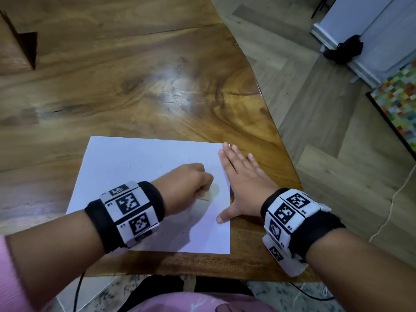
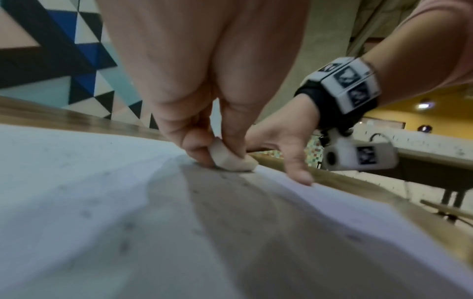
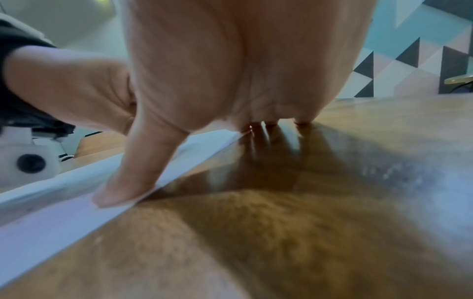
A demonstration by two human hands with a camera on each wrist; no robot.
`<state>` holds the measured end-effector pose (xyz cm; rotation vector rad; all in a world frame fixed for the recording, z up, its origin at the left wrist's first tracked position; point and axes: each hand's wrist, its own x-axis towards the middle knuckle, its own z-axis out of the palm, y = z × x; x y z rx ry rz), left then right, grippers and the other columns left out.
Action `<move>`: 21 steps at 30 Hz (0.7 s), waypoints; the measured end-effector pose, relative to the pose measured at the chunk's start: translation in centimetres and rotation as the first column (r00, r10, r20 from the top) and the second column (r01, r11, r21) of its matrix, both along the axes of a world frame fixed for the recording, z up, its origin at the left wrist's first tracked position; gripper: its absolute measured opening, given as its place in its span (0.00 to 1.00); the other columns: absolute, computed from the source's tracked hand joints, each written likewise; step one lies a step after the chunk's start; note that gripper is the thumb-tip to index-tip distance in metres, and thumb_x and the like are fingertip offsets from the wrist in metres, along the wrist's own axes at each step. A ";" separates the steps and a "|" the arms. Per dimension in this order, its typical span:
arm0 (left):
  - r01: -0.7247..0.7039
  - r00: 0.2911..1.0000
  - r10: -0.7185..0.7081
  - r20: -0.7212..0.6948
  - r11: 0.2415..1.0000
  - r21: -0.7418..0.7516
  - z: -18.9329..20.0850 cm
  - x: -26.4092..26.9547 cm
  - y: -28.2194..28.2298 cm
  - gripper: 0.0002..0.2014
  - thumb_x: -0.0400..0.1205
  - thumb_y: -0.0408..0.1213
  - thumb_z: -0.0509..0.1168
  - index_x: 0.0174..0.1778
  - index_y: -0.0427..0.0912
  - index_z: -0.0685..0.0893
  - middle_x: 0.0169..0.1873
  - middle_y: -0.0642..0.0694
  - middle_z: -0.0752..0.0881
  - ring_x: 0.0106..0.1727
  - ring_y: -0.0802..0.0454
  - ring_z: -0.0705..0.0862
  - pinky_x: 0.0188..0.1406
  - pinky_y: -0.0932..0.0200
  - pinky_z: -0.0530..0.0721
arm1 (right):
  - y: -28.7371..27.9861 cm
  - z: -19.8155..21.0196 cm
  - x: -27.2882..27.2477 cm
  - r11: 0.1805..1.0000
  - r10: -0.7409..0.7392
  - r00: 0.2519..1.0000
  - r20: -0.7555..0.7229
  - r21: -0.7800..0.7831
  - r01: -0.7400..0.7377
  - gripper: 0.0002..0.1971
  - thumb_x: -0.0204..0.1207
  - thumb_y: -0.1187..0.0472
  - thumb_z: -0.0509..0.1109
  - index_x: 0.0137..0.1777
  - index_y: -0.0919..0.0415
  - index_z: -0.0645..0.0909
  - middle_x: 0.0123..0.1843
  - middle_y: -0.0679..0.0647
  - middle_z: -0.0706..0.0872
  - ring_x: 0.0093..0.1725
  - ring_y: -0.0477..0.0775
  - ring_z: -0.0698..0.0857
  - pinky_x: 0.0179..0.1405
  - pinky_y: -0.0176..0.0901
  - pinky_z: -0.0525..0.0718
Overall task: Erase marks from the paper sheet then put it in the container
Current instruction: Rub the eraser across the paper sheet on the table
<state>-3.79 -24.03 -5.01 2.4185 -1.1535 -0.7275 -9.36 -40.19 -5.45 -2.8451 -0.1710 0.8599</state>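
Note:
A white paper sheet (image 1: 139,167) lies flat near the table's front edge, with faint grey specks on it. My left hand (image 1: 191,183) is curled over its right half and pinches a small cream eraser (image 2: 231,159), whose bottom touches the paper (image 2: 89,192). A short pencil line (image 1: 203,199) shows just under that hand. My right hand (image 1: 243,176) lies flat with fingers straight across the sheet's right edge, thumb (image 3: 133,182) pressing the paper (image 3: 51,218) and fingertips on the wood.
The wooden table (image 1: 135,82) stretches away beyond the sheet. A brown cardboard box (image 1: 15,46) sits at the far left. The table's right edge (image 1: 281,136) curves close to my right hand, with floor, a colourful mat (image 1: 398,102) and a white cord (image 1: 391,210) beyond.

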 end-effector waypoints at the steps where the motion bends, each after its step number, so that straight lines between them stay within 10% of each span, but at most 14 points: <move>1: -0.026 1.000 0.026 0.012 1.000 -0.014 0.0 0.4 -0.3 0.05 0.73 0.25 0.61 0.36 0.37 0.80 0.37 0.45 0.76 0.39 0.43 0.80 0.43 0.49 0.80 | 0.0 0.0 0.0 1.000 0.000 1.000 0.001 -0.002 0.000 0.74 0.53 0.28 0.74 0.79 0.60 0.23 0.80 0.52 0.20 0.79 0.50 0.23 0.80 0.52 0.29; 21: -0.362 0.931 0.363 0.041 0.932 -0.033 1.7 5.2 -3.7 0.07 0.73 0.29 0.67 0.46 0.39 0.85 0.35 0.46 0.79 0.39 0.50 0.75 0.40 0.61 0.70 | 0.3 0.0 0.1 1.000 -0.019 1.000 -0.005 -0.025 0.019 0.76 0.50 0.28 0.76 0.79 0.59 0.23 0.79 0.53 0.20 0.79 0.51 0.24 0.80 0.53 0.30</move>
